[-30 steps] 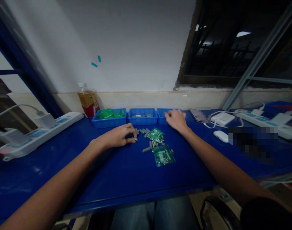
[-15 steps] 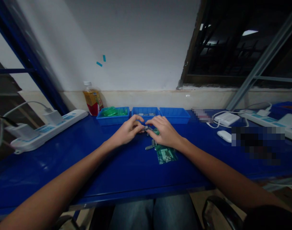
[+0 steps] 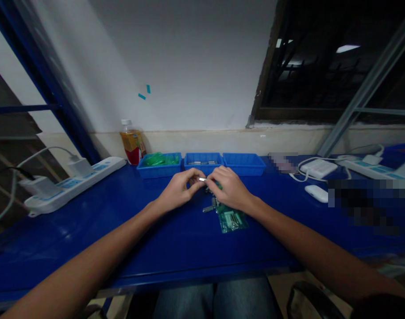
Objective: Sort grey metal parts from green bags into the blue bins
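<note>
Between the fingertips of both hands is a small silver metal piece (image 3: 202, 179); its exact kind is too small to make out. My left hand (image 3: 180, 188) pinches it from the left, thumb and fingers curled. From the right, my right hand (image 3: 230, 188) closes thumb and fingers at its other end. Below the right hand lies a green clear plastic bag (image 3: 231, 221) with metal parts inside or under it. Loose silver metal parts (image 3: 209, 208) rest on the blue table (image 3: 175, 241) beside the bag, partly hidden by the right hand.
Along the wall stand a blue bin with green plastic bags (image 3: 159, 159), a middle bin with metal parts (image 3: 203, 167) and a right blue bin (image 3: 244, 164). A drink bottle (image 3: 132, 144) stands behind. White power strips (image 3: 76, 181) flank both sides; a white case (image 3: 317, 193) lies right.
Both hands stay together at the metal piece, which now catches the light. The right fingers have curled in more. The whole view has shifted slightly.
</note>
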Demonstrator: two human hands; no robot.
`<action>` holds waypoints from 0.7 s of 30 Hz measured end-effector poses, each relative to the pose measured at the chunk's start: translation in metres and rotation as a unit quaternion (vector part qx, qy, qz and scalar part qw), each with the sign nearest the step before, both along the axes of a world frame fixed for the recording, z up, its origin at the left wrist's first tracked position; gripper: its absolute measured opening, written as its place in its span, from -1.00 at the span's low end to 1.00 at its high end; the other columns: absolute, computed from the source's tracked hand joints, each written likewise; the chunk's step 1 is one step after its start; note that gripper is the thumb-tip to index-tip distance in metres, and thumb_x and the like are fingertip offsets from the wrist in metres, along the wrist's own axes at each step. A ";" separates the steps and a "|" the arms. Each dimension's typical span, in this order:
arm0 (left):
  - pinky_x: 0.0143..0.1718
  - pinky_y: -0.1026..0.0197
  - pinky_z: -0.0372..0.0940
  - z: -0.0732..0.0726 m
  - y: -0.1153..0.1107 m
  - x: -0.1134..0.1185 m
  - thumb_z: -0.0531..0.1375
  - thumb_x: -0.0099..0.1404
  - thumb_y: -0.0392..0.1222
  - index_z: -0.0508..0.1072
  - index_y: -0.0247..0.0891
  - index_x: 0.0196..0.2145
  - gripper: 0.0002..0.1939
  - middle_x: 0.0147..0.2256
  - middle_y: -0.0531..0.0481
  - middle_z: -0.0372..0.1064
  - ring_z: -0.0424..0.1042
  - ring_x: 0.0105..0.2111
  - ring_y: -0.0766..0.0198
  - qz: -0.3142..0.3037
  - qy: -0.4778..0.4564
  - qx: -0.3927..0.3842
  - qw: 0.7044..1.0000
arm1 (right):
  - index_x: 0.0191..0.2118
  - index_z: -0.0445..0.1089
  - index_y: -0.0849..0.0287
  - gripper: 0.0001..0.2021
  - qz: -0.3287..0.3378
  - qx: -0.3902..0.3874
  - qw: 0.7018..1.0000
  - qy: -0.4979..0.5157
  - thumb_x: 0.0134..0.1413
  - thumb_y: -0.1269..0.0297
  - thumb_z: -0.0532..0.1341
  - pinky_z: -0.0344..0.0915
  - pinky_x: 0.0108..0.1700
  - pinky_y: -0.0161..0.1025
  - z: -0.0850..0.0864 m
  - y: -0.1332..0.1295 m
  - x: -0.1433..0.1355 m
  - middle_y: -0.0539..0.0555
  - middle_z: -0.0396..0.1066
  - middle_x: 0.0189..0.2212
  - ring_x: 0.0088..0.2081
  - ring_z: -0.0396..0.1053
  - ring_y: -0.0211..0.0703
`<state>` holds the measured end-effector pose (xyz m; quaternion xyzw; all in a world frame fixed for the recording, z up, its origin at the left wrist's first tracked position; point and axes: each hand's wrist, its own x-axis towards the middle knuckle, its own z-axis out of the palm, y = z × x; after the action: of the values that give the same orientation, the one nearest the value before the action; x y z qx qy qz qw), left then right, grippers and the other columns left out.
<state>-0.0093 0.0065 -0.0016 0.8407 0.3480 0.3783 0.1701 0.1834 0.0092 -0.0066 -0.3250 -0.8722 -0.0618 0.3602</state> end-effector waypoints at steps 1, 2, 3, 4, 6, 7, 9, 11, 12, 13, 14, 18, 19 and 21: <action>-0.33 0.25 0.25 0.000 0.000 0.000 0.09 0.31 -0.12 0.38 -0.31 -0.24 -0.80 -0.37 0.00 0.40 0.36 -0.39 0.30 0.012 0.002 -0.001 1.000 | -0.34 0.33 0.18 -0.82 -0.001 0.001 1.000 0.007 0.22 0.23 0.07 0.11 -0.24 -0.18 0.000 0.000 0.000 0.07 0.34 -0.43 -0.31 0.25 -0.13; -0.32 0.25 0.25 0.000 0.000 0.000 0.07 0.33 -0.10 0.39 -0.31 -0.24 -0.78 -0.37 0.00 0.41 0.37 -0.38 0.29 0.020 0.005 -0.004 1.000 | -0.28 0.32 0.19 -0.84 -0.003 0.002 1.000 0.014 0.20 0.22 0.09 0.12 -0.24 -0.18 0.000 0.000 -0.001 0.07 0.35 -0.41 -0.30 0.26 -0.12; -0.32 0.25 0.24 0.001 0.000 0.001 0.04 0.34 -0.08 0.39 -0.31 -0.25 -0.76 -0.37 0.00 0.41 0.38 -0.38 0.28 0.025 0.009 -0.009 1.000 | -0.22 0.31 0.20 -0.84 -0.003 0.004 1.000 0.019 0.17 0.22 0.12 0.12 -0.23 -0.18 0.000 -0.001 -0.001 0.08 0.36 -0.38 -0.28 0.26 -0.12; -0.31 0.24 0.24 0.001 -0.001 0.001 0.02 0.35 -0.07 0.40 -0.30 -0.27 -0.73 -0.37 0.00 0.42 0.38 -0.37 0.27 0.027 0.016 -0.014 0.999 | -0.17 0.30 0.21 -0.82 -0.002 0.007 1.000 0.021 0.16 0.23 0.13 0.13 -0.22 -0.18 0.000 -0.002 -0.001 0.09 0.36 -0.35 -0.27 0.27 -0.11; -0.31 0.24 0.24 0.001 -0.001 0.001 -0.03 0.37 -0.06 0.40 -0.30 -0.35 -0.68 -0.40 0.01 0.42 0.39 -0.38 0.26 0.024 0.027 -0.024 0.999 | -0.16 0.29 0.20 -0.84 0.000 0.016 1.000 0.014 0.16 0.27 0.13 0.13 -0.21 -0.17 0.002 -0.003 -0.002 0.11 0.37 -0.31 -0.25 0.27 -0.11; -0.31 0.24 0.24 0.000 -0.001 0.001 -0.05 0.38 -0.06 0.38 -0.30 -0.39 -0.66 -0.42 0.01 0.41 0.39 -0.38 0.26 0.022 0.029 -0.028 0.999 | -0.18 0.30 0.19 -0.86 0.002 0.020 1.000 0.007 0.17 0.29 0.11 0.13 -0.21 -0.17 0.003 -0.004 -0.002 0.11 0.37 -0.31 -0.25 0.26 -0.11; -0.32 0.24 0.25 -0.002 -0.002 0.003 -0.08 0.39 -0.06 0.35 -0.29 -0.40 -0.65 -0.43 0.01 0.40 0.39 -0.39 0.27 0.020 0.018 -0.034 0.999 | -0.22 0.31 0.19 -0.88 0.003 0.022 1.000 0.000 0.20 0.28 0.08 0.13 -0.21 -0.17 0.003 -0.004 -0.002 0.10 0.37 -0.32 -0.25 0.26 -0.10; -0.32 0.24 0.26 -0.006 -0.003 0.005 -0.07 0.39 -0.06 0.33 -0.28 -0.26 -0.71 -0.41 0.02 0.39 0.39 -0.38 0.27 0.024 -0.003 -0.030 0.999 | -0.27 0.30 0.19 -0.85 -0.001 0.013 1.000 0.010 0.23 0.26 0.05 0.13 -0.21 -0.17 0.003 -0.003 -0.001 0.10 0.36 -0.35 -0.26 0.26 -0.11; -0.33 0.25 0.26 -0.008 -0.003 0.006 -0.04 0.38 -0.06 0.29 -0.28 -0.16 -0.74 -0.39 0.02 0.38 0.39 -0.38 0.27 0.026 -0.011 -0.022 0.999 | -0.29 0.30 0.19 -0.83 -0.003 0.007 1.000 0.019 0.25 0.26 0.03 0.14 -0.20 -0.17 0.003 -0.003 -0.001 0.09 0.36 -0.37 -0.27 0.26 -0.12; -0.34 0.25 0.27 -0.010 -0.004 0.007 -0.01 0.37 -0.07 0.23 -0.28 -0.07 -0.73 -0.38 0.03 0.38 0.39 -0.38 0.28 0.028 -0.015 -0.009 0.999 | -0.31 0.30 0.20 -0.81 -0.006 -0.001 1.000 0.028 0.26 0.26 0.01 0.14 -0.19 -0.17 0.002 -0.002 -0.001 0.09 0.36 -0.38 -0.27 0.27 -0.12; -0.34 0.25 0.27 -0.012 -0.004 0.008 0.03 0.35 -0.08 0.19 -0.27 -0.02 -0.69 -0.38 0.03 0.37 0.39 -0.38 0.28 0.032 -0.015 0.007 0.999 | -0.32 0.29 0.20 -0.80 -0.007 -0.009 0.999 0.035 0.27 0.27 0.00 0.14 -0.19 -0.17 0.002 -0.001 -0.001 0.09 0.35 -0.39 -0.27 0.27 -0.13; -0.30 0.24 0.26 -0.014 -0.005 0.009 0.05 0.34 -0.13 0.26 -0.25 -0.13 -0.81 -0.34 0.00 0.37 0.38 -0.35 0.28 0.052 0.001 0.064 0.997 | -0.40 0.27 0.19 -0.74 -0.001 -0.035 0.998 0.046 0.29 0.27 -0.03 0.15 -0.19 -0.18 0.000 0.002 -0.001 0.07 0.33 -0.44 -0.30 0.28 -0.14; -0.29 0.24 0.26 -0.014 -0.006 0.009 0.04 0.35 -0.14 0.28 -0.25 -0.16 -0.83 -0.34 -0.01 0.37 0.38 -0.34 0.28 0.059 0.003 0.072 0.996 | -0.42 0.26 0.19 -0.73 0.005 -0.044 0.998 0.053 0.29 0.27 -0.03 0.16 -0.19 -0.18 0.000 0.002 -0.001 0.06 0.32 -0.45 -0.31 0.28 -0.15; -0.29 0.23 0.25 -0.013 -0.006 0.009 0.03 0.35 -0.13 0.30 -0.26 -0.20 -0.84 -0.36 -0.01 0.37 0.37 -0.35 0.27 0.073 0.003 0.079 0.994 | -0.39 0.27 0.18 -0.78 0.019 -0.060 0.995 0.078 0.26 0.25 0.01 0.17 -0.22 -0.20 -0.001 0.002 -0.001 0.04 0.32 -0.46 -0.32 0.29 -0.16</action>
<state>-0.0006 0.0007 -0.0141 0.8251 0.3780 0.4134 0.0735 0.1822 0.0115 -0.0076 -0.3336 -0.8494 0.0233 0.4083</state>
